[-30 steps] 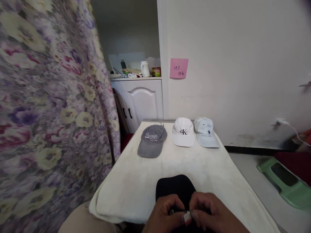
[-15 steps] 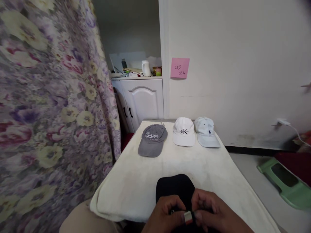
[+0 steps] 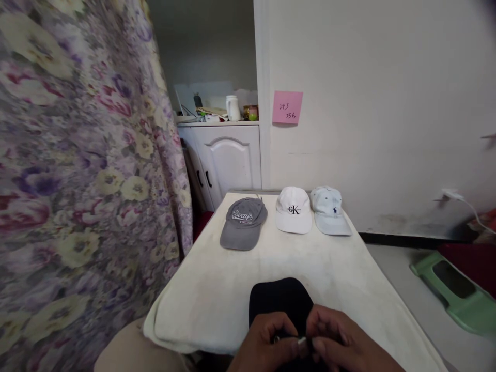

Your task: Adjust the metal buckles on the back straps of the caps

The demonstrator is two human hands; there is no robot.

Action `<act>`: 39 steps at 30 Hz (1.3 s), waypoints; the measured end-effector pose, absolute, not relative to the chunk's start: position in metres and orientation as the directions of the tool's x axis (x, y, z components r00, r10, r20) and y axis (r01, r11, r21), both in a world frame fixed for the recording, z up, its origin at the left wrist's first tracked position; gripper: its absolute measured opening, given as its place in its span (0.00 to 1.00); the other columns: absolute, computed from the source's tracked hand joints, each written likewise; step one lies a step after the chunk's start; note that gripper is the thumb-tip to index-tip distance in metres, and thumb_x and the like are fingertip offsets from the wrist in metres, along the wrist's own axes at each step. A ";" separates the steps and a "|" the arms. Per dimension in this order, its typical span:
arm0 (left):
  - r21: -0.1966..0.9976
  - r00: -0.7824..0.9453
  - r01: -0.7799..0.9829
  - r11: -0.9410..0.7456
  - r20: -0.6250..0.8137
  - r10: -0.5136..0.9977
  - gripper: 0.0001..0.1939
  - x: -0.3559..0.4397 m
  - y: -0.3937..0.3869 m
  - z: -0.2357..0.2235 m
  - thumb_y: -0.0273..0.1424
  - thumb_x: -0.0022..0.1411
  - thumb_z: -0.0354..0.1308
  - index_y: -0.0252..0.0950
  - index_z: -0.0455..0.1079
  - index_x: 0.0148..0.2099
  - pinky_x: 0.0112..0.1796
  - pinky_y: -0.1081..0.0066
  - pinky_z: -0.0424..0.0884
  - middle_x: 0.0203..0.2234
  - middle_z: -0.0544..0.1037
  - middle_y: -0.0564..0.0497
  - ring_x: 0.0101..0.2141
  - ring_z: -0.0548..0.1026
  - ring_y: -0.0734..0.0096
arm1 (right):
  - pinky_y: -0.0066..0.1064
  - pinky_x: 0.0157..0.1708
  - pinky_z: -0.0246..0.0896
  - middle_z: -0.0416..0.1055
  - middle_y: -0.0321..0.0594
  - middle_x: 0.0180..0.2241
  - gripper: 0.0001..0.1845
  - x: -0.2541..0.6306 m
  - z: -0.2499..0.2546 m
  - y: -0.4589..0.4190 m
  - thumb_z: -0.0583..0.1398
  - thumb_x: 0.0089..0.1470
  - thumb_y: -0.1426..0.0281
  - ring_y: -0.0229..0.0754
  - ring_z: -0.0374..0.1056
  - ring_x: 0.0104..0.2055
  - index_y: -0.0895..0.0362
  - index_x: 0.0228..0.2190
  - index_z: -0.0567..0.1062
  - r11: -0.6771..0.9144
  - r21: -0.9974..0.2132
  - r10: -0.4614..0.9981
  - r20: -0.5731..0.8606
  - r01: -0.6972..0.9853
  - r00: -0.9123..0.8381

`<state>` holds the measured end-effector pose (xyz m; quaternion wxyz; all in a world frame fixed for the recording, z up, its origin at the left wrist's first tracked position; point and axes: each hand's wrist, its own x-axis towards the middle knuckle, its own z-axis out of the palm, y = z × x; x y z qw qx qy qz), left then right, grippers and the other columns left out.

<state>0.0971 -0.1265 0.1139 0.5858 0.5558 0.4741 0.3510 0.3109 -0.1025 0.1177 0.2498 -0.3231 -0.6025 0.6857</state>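
Observation:
A black cap (image 3: 279, 299) lies at the near edge of the covered table, its brim toward the far side. Over its near part, my left hand (image 3: 267, 338) is closed on the cap's strap, thumb against a small metal buckle (image 3: 302, 342). My right hand (image 3: 341, 338) pinches the strap just right of the buckle, its fingertips close to the left thumb. Both hands hide much of the strap. Farther back sit a grey cap (image 3: 243, 225), a white cap (image 3: 293, 210) with black letters, and a pale blue cap (image 3: 330, 211).
A cream cloth (image 3: 209, 289) covers the table. The floral curtain (image 3: 93, 181) hangs at the left, and a white cabinet (image 3: 232, 160) stands behind. On the right are a green stool (image 3: 453, 294) and a plugged-in white charger (image 3: 452, 195). A pink note (image 3: 287, 107) is on the wall.
The left thumb and buckle have shifted slightly to the right and turned, so the buckle's light face and red patch show less. The right fingers stay close beside it; the other caps have not moved.

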 end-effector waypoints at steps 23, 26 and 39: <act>0.979 0.354 0.150 0.138 -0.184 0.917 0.14 0.101 -0.127 0.110 0.39 0.53 0.67 0.34 0.70 0.26 0.28 0.72 0.55 0.21 0.66 0.58 0.26 0.61 0.74 | 0.25 0.20 0.44 0.68 0.33 0.24 0.19 0.310 0.116 -0.108 0.62 0.55 0.53 0.33 0.56 0.22 0.56 0.28 0.70 -0.170 -0.977 0.710 -0.210 0.126 -0.672; 0.977 0.352 0.173 0.122 -0.177 0.919 0.16 0.099 -0.128 0.114 0.41 0.52 0.67 0.34 0.69 0.27 0.28 0.72 0.55 0.21 0.66 0.58 0.26 0.61 0.73 | 0.25 0.21 0.44 0.69 0.33 0.25 0.21 0.312 0.114 -0.108 0.62 0.55 0.50 0.32 0.56 0.22 0.56 0.30 0.71 -0.170 -0.981 0.707 -0.191 0.099 -0.681; 0.953 0.399 0.264 0.149 -0.249 0.883 0.11 0.097 -0.130 0.117 0.36 0.52 0.66 0.36 0.70 0.26 0.27 0.73 0.53 0.21 0.65 0.60 0.25 0.59 0.75 | 0.28 0.25 0.43 0.61 0.31 0.23 0.24 0.313 0.121 -0.110 0.64 0.50 0.47 0.34 0.52 0.25 0.56 0.26 0.68 -0.167 -0.975 0.688 -0.222 0.147 -0.691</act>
